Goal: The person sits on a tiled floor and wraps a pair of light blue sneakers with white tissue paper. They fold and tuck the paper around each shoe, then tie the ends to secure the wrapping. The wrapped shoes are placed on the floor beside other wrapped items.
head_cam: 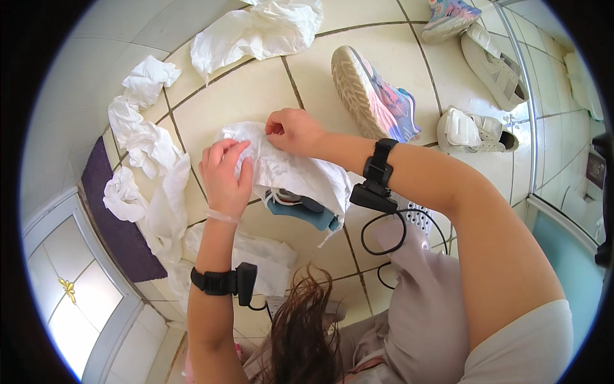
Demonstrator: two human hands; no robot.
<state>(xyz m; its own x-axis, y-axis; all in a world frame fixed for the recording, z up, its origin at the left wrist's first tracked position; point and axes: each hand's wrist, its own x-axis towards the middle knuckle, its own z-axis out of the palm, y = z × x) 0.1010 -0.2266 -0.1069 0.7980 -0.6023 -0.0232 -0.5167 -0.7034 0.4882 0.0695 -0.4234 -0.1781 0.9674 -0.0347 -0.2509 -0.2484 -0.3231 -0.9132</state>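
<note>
White paper or thin cloth (288, 168) lies over a teal-and-dark shoe (304, 210), whose white laces and teal edge show at the lower opening. My left hand (224, 174) is at the covering's left edge, fingers apart and slightly bent; whether it grips anything is unclear. My right hand (293, 132) rests on the upper edge, its thumb and forefinger pinching the white material. A pink, blue and white sneaker (376, 98) lies on its side to the right of my right hand, its sole showing.
Crumpled white sheets (256, 36) lie at the top and left. White shoes (475, 132) and another coloured sneaker (451, 21) stand at the right, near a metal door track (525, 96). A purple mat (117, 216) lies left by a door. Black cables (383, 252) hang near my knee.
</note>
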